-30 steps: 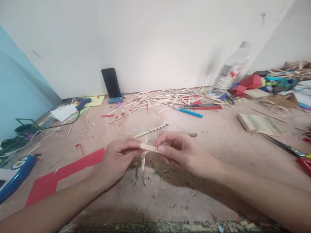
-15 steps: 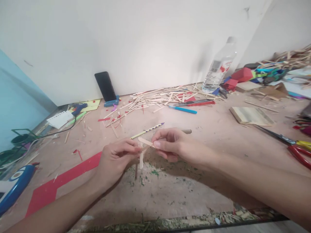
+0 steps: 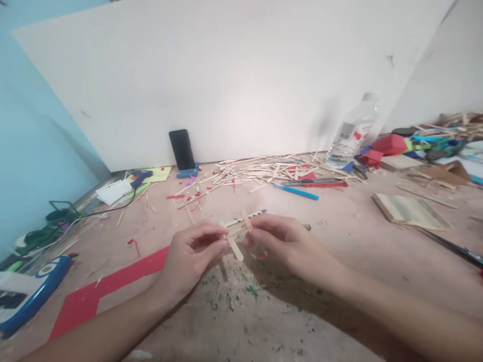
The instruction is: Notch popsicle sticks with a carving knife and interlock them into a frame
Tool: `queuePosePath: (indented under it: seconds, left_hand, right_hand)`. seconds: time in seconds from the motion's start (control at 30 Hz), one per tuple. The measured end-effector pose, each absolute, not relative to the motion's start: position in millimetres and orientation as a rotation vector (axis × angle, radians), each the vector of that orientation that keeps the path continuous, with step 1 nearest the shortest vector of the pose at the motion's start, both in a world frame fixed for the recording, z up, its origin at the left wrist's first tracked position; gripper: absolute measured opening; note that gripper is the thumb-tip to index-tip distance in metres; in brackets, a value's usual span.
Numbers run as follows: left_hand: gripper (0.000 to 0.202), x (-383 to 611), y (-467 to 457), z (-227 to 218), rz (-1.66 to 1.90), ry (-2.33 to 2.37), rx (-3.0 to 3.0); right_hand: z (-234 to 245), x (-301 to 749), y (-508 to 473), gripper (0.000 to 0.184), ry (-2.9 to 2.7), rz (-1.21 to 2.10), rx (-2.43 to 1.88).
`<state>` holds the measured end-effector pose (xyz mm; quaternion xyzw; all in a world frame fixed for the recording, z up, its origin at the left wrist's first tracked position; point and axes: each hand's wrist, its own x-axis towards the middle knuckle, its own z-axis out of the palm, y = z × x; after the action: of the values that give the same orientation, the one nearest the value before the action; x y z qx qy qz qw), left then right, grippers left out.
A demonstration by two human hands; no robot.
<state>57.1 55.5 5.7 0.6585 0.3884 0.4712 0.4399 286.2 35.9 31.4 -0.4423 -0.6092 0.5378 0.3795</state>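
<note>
My left hand point(image 3: 199, 251) pinches a small wooden craft stick point(image 3: 236, 249) between thumb and fingers; its rounded end points down toward me. Facing it, my right hand point(image 3: 283, 239) grips a second craft stick point(image 3: 246, 220), which tilts upward from its fingertips. A thin strip of wood seems to run between the two sticks, though the fingers partly hide where they meet. Both hands are held above the table. Just behind the sticks lies a patterned pencil point(image 3: 243, 218), and the end of a brownish pen point(image 3: 307, 228) shows past my right hand.
Behind lie a heap of craft sticks point(image 3: 264, 170), a blue pen point(image 3: 298, 191) and a red cutter knife point(image 3: 320, 183). A phone point(image 3: 181, 150) leans on the wall; a water bottle point(image 3: 352, 131) stands right. Scissors point(image 3: 453, 248), a wooden block point(image 3: 411, 211) and red paper point(image 3: 109, 284) flank my arms.
The camera view has tilted up and shifted left. My right hand has turned its stick from nearly level to steeply upright; the left hand's stick now slants.
</note>
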Motion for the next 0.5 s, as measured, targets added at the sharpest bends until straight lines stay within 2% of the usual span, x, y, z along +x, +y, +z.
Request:
queuePosePath:
  seconds: [0.17, 0.3, 0.5]
  left_hand:
    - [0.007, 58.7, 54.5, 8.9, 1.240, 0.950, 1.617]
    - [0.004, 57.0, 56.0, 10.9, 1.266, 0.921, 1.638]
    - [0.009, 53.4, 53.2, 10.1, 1.323, 0.902, 1.757]
  right_hand:
    - [37.9, 288.0, 31.8, 0.025, -1.662, 1.311, -1.121]
    - [39.7, 288.8, 31.5, 0.025, -1.662, 1.405, -1.059]
    - [38.1, 286.9, 30.9, 0.008, -1.256, 1.571, -1.038]
